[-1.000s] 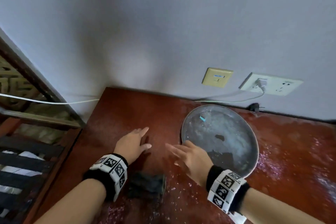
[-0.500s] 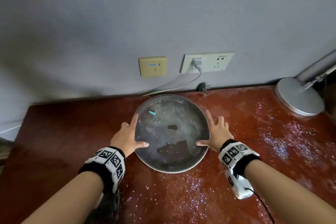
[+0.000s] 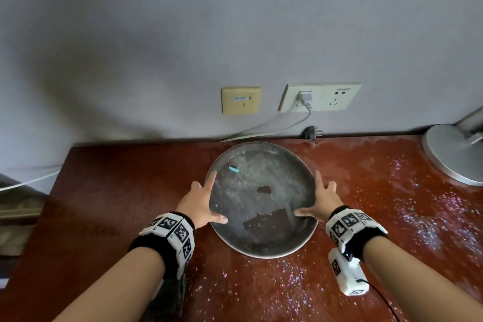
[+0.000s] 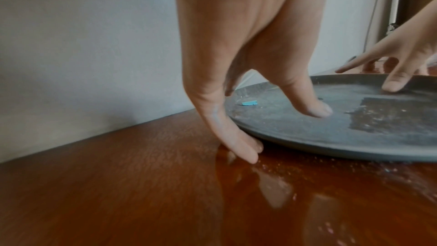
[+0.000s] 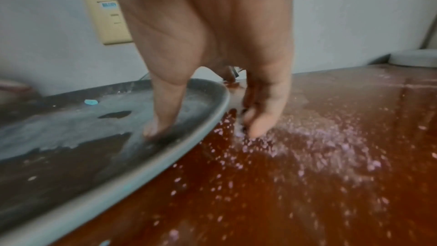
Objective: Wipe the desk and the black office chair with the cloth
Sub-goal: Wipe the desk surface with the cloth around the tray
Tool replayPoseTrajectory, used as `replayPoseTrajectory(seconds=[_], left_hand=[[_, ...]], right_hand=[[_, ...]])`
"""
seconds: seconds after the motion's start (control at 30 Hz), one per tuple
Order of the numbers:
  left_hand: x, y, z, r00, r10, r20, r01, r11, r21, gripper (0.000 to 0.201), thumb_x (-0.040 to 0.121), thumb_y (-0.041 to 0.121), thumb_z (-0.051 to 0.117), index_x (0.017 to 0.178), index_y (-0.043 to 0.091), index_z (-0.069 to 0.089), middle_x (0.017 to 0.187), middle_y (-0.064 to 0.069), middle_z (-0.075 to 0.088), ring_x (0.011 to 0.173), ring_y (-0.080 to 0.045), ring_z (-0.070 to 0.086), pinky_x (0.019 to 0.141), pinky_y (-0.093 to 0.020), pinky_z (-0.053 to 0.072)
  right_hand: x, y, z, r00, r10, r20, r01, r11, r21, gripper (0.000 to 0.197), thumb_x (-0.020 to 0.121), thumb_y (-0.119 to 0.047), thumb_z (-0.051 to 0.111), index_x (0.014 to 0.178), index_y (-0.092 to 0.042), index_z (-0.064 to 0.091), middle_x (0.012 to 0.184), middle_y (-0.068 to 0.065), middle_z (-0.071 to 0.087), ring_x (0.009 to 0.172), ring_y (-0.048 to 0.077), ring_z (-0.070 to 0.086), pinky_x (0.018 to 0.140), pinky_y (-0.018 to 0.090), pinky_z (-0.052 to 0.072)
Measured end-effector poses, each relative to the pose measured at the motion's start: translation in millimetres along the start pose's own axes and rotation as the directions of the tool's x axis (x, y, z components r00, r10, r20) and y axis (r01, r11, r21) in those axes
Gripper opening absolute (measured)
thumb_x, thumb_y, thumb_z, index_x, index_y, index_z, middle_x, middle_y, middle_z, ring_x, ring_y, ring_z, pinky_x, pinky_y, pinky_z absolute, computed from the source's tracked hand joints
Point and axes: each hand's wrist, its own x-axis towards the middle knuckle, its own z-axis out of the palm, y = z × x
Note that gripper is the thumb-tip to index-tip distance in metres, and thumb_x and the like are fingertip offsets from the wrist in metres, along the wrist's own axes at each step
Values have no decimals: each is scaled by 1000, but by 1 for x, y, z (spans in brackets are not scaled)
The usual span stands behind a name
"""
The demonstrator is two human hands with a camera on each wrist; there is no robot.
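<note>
A round grey plate (image 3: 264, 256) lies on the red-brown desk (image 3: 117, 191) near the wall. My left hand (image 3: 198, 201) holds its left rim, thumb (image 4: 312, 108) on top and fingertips (image 4: 248, 149) at the edge on the desk. My right hand (image 3: 321, 198) holds the right rim the same way, its thumb (image 5: 160, 119) on the plate (image 5: 71, 156) and its fingers (image 5: 260, 119) tucked at the edge. A dark cloth (image 3: 170, 295) lies on the desk, mostly hidden under my left forearm. No chair is in view.
Pale glittery specks (image 3: 418, 217) cover the desk's right half and front. A small blue scrap (image 3: 233, 169) lies on the plate. A silver lamp base (image 3: 454, 154) stands at the back right. Wall sockets (image 3: 320, 97), a white cable and a loose black plug (image 3: 311, 132) sit behind the plate.
The view swung right from the desk's left corner. Both hands moved from above the bare desk to the plate's two sides; over the last half second they barely shifted.
</note>
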Motion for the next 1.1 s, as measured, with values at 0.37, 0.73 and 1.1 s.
replayPoseTrajectory(seconds=[0.37,0.73,1.1], left_hand=[[-19,-30,-11,998,-58,-37,54,994,-93,123,65,49,81,150,33,-6,130,-13,30,112,-28,51,99,-32,44],[-66,-154,-62,915,-335,-226,282,929,-240,120,62,56,79,151,35,0,133,-16,37,121,-34,46,101,-38,38],[-92,-237,-79,815,-505,-284,375,833,-406,119,62,53,80,152,31,5,143,-23,30,130,-36,38,107,-40,35]], right_hand=[[-19,-45,4,993,-119,10,119,993,-27,133,59,-37,86,149,-19,-11,139,17,17,117,35,49,94,40,49],[-39,-181,60,930,-364,54,368,925,-91,134,61,-43,84,148,-21,-16,135,16,22,120,35,46,99,44,46],[-40,-294,109,863,-489,125,504,848,-163,130,63,-39,84,147,-26,-15,134,16,22,121,36,43,97,45,47]])
